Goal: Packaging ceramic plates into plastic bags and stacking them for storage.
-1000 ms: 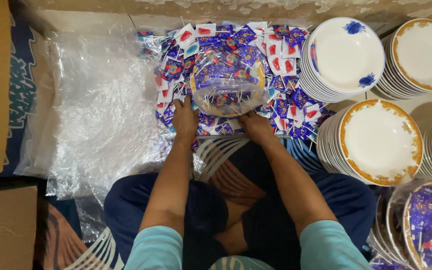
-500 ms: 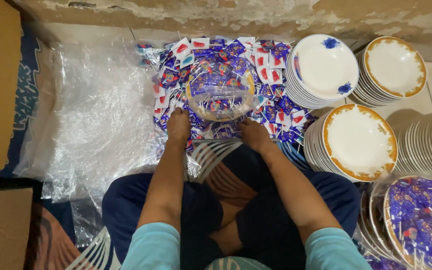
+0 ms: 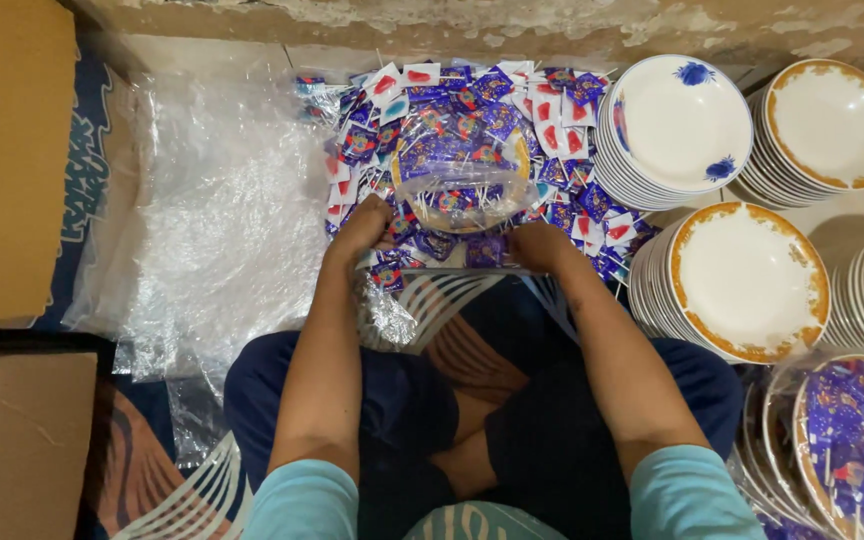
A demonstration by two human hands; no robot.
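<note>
I sit cross-legged on the floor. In front of me a plate filled with small purple and red sachets (image 3: 462, 180) is wrapped in a clear plastic bag. My left hand (image 3: 364, 225) grips the bag's near left edge. My right hand (image 3: 537, 245) grips its near right edge. The wrapped plate rests on a loose heap of the same purple, red and white sachets (image 3: 562, 120) spread on the floor.
Stacks of white plates stand at the right: one with blue flowers (image 3: 677, 125), two with gold rims (image 3: 832, 120) (image 3: 747, 280). Wrapped filled plates (image 3: 852, 440) lie at the lower right. A pile of clear plastic bags (image 3: 227, 210) lies left, beside cardboard boxes (image 3: 12, 160).
The wrapped plate has come down from a raised position onto the sachet heap. Both hands slid to the bag's near edge.
</note>
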